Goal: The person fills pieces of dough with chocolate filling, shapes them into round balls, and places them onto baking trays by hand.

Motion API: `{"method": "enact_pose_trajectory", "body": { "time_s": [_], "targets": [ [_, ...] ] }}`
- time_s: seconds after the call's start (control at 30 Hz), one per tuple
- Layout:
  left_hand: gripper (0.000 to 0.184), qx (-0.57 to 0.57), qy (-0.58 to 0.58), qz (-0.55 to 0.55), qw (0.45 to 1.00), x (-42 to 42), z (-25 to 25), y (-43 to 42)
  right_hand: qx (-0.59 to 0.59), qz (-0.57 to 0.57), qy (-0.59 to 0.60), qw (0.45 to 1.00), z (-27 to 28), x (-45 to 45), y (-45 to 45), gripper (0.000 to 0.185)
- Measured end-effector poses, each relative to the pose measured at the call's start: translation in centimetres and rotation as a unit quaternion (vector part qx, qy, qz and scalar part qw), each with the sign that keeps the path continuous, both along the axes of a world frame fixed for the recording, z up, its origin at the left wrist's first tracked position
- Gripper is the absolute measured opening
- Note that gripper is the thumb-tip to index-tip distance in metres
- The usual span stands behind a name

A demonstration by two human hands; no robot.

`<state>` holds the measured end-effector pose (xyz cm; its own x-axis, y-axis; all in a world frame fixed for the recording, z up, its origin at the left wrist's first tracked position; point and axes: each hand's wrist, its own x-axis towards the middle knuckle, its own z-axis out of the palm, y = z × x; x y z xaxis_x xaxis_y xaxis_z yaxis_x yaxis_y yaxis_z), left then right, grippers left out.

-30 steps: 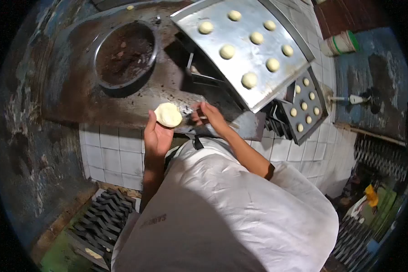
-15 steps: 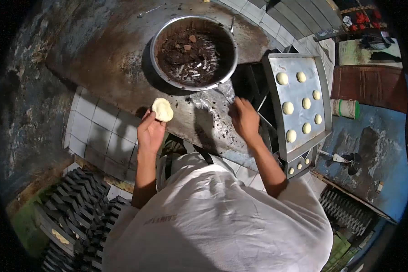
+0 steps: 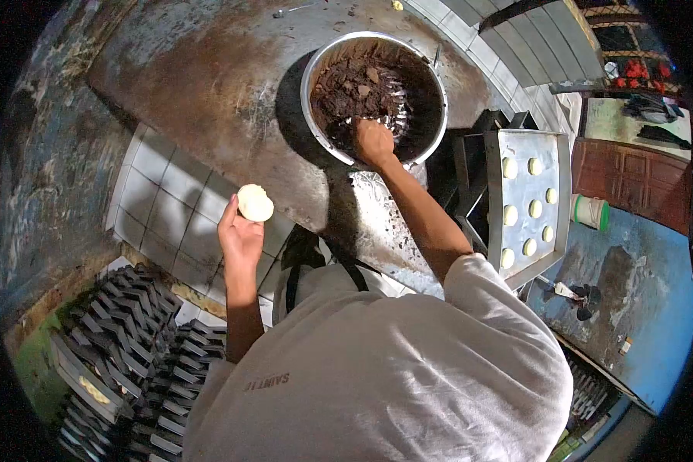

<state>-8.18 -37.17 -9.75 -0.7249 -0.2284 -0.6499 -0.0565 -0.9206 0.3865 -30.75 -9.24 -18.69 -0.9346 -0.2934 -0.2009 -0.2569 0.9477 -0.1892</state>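
A flattened round of pale dough (image 3: 255,203) rests in my left hand (image 3: 242,237), held between thumb and fingers off the table's front edge. My right hand (image 3: 374,143) reaches over the near rim into a large metal bowl (image 3: 443,123). Dark brown crumbly filling (image 3: 346,92) lies in that bowl, with a few lumps on top. The fingers of my right hand are curled down at the filling, and their tips are hidden, so what they grip cannot be made out.
On the right, a metal tray (image 3: 560,192) bears several dough balls (image 3: 534,208). The stained table (image 3: 200,85) stretches left of the bowl, with a spoon (image 3: 291,11) at its far side. Stacked dark racks (image 3: 123,331) stand at the lower left. A white bucket (image 3: 590,212) stands far right.
My right hand has moved forward from beside the bowl into it. My left hand, still with the dough, is a little lower and further left. The view has shifted, with the tray now further right.
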Motion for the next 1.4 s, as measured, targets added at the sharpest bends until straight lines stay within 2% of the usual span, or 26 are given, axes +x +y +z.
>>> {"method": "enact_pose_trajectory", "body": {
  "time_s": [0.1, 0.13, 0.17, 0.23, 0.27, 0.3, 0.37, 0.47, 0.5, 0.6, 0.7, 0.73, 0.77, 0.83, 0.9, 0.93, 0.97, 1.03, 1.07, 1.13, 1.17, 1.23, 1.27, 1.3, 1.37, 1.4],
  "targets": [
    [0.027, 0.006, 0.023, -0.004, 1.000, -1.2, 0.7, 1.1, -0.091, -0.047, -0.013, 0.995, -3.9, -0.9, -0.2, 0.016],
    [0.028, 0.020, 0.031, -0.007, 0.999, -1.6, 0.9, 1.7, -0.119, 0.055, -0.064, 0.989, -3.7, -1.7, 0.5, 0.015],
    [0.029, 0.033, 0.041, -0.009, 0.999, -2.1, 1.1, 2.2, -0.121, 0.052, -0.059, 0.990, -3.5, -1.9, 1.1, 0.015],
    [0.027, 0.022, 0.055, -0.017, 0.998, -2.9, 1.9, 3.5, -0.377, -0.047, -0.239, 0.894, -1.7, -1.8, 1.6, 0.011],
    [0.027, -0.001, 0.049, -0.028, 0.998, -3.2, 2.5, 4.4, -0.462, -0.106, -0.304, 0.826, 2.5, -0.4, 1.9, 0.011],
    [0.027, -0.024, 0.043, -0.039, 0.998, -3.6, 3.1, 5.3, -0.467, -0.103, -0.299, 0.825, 6.4, 1.1, 2.6, 0.011],
    [0.028, -0.038, 0.044, -0.054, 0.997, -4.4, 4.3, 7.5, -0.528, -0.114, -0.353, 0.764, 12.6, 4.3, 4.7, 0.018],
    [0.029, 0.022, 0.090, -0.112, 0.989, -4.8, 6.1, 12.0, -0.534, -0.088, -0.343, 0.768, 17.5, 9.6, 8.8, 0.015],
    [0.030, 0.030, 0.094, -0.131, 0.986, -4.7, 6.6, 14.0, -0.581, -0.087, -0.344, 0.732, 18.5, 11.7, 9.7, 0.016],
    [0.029, 0.104, 0.126, -0.184, 0.969, -3.7, 9.0, 20.5, -0.605, -0.141, -0.245, 0.744, 15.9, 17.1, 12.7, 0.016],
    [0.031, 0.140, 0.146, -0.218, 0.955, -1.8, 7.1, 25.8, -0.646, -0.188, -0.128, 0.729, 13.5, 23.1, 16.6, 0.018],
    [0.034, 0.150, 0.141, -0.235, 0.950, -1.0, 7.2, 27.2, -0.587, -0.213, -0.102, 0.774, 12.7, 25.5, 18.6, 0.016],
    [0.034, 0.148, 0.142, -0.250, 0.946, -0.2, 7.2, 28.6, -0.623, -0.254, -0.126, 0.729, 11.9, 28.1, 20.2, 0.013],
    [0.033, 0.179, 0.164, -0.260, 0.935, 2.0, 7.8, 31.1, -0.625, -0.301, -0.130, 0.708, 8.4, 33.9, 24.1, 0.012],
    [0.035, 0.170, 0.200, -0.275, 0.925, 2.8, 8.7, 33.1, -0.650, -0.383, -0.143, 0.641, 5.3, 38.8, 27.3, 0.010],
    [0.039, 0.168, 0.201, -0.280, 0.924, 3.3, 9.3, 34.0, -0.605, -0.368, -0.109, 0.698, 2.6, 40.6, 28.8, 0.010],
    [0.044, 0.165, 0.201, -0.284, 0.923, 3.8, 9.6, 34.9, -0.608, -0.371, -0.105, 0.694, 1.0, 41.4, 29.7, 0.010],
    [0.050, 0.146, 0.190, -0.315, 0.918, 5.2, 9.6, 36.5, -0.358, -0.357, 0.024, 0.862, 0.4, 42.1, 31.1, 0.024],
    [0.051, 0.160, 0.180, -0.320, 0.916, 5.9, 9.7, 37.2, -0.226, -0.352, 0.028, 0.908, 0.0, 41.9, 31.6, 0.030],
    [0.050, 0.169, 0.169, -0.338, 0.910, 7.3, 9.9, 38.2, -0.316, -0.403, 0.091, 0.854, 4.7, 39.6, 30.2, 0.030],
    [0.050, 0.164, 0.169, -0.343, 0.909, 7.7, 9.9, 38.5, -0.426, -0.382, 0.148, 0.807, 7.9, 38.3, 29.3, 0.039],
    [0.049, 0.181, 0.189, -0.361, 0.895, 8.9, 9.4, 39.3, -0.635, -0.355, -0.021, 0.685, 12.7, 36.4, 28.3, 0.057],
    [0.054, 0.175, 0.211, -0.382, 0.883, 9.1, 8.7, 39.3, -0.741, -0.278, -0.117, 0.601, 15.2, 35.9, 28.3, 0.063],
    [0.054, 0.176, 0.210, -0.384, 0.882, 9.5, 9.2, 39.7, -0.789, -0.272, -0.225, 0.503, 17.7, 35.8, 28.2, 0.068],
    [0.046, -0.051, 0.243, -0.460, 0.852, 9.5, 10.7, 39.8, -0.758, -0.278, -0.277, 0.521, 20.2, 36.0, 28.9, 0.054],
    [0.036, -0.108, 0.215, -0.444, 0.863, 9.1, 10.4, 39.5, -0.758, -0.276, -0.276, 0.522, 20.3, 36.2, 29.1, 0.054]
  ]
}}
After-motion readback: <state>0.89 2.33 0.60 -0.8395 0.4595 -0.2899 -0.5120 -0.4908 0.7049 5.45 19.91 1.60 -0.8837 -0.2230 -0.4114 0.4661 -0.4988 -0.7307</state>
